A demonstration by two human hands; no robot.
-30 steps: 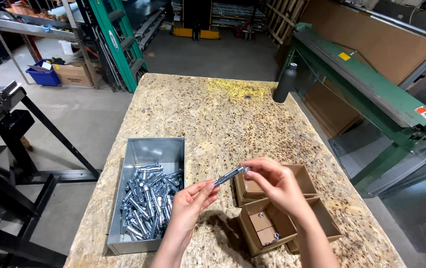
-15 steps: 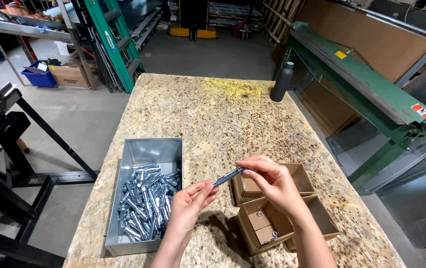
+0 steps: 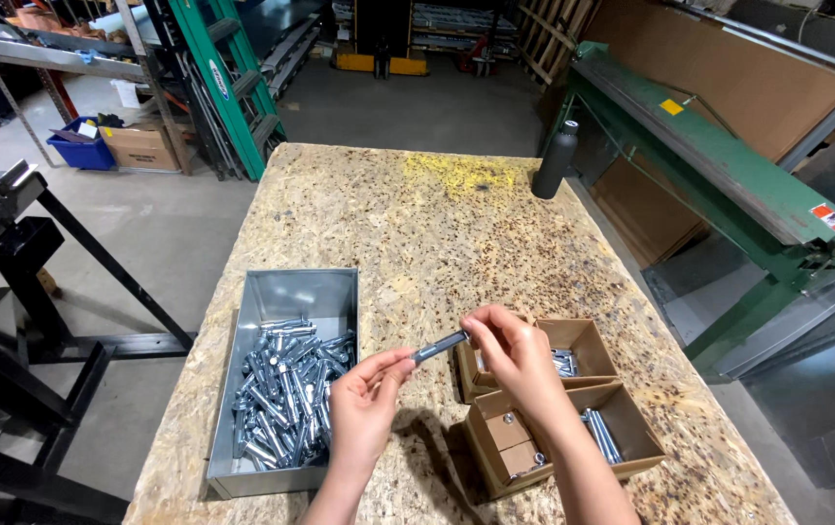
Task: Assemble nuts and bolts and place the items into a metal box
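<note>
- Both hands have barely shifted since the earlier frame; the bolt between them keeps the same tilt, and the view has only crept a little closer to the table.
- Nearest the front edge of the table, the left hand (image 3: 364, 408) pinches the lower end of a short grey steel bolt (image 3: 439, 345) between thumb and fingertips.
- Just beside it, the right hand (image 3: 515, 355) is closed on the bolt's upper end, so the two hands stand slightly apart with the bolt bridging the gap.
- That bolt is held above the table, between the tray and the boxes, slanting up to the right; it looks dull silver and slim, and any thread is too small to make out.
- By my judgement it is stiff, fairly heavy for its size and smooth enough to slip, so gripping each end suits it.
- Left of the hands, near the table's left edge, sits a shallow rectangular grey metal tray (image 3: 291, 292) heaped with similar bolts.
- Right of the hands sit two open brown cardboard boxes (image 3: 558, 418), with more hardware inside.
- Beneath everything is a speckled chipboard table (image 3: 417, 224).
- Near the far right corner stands an upright dark cylindrical bottle (image 3: 554, 160).
</note>
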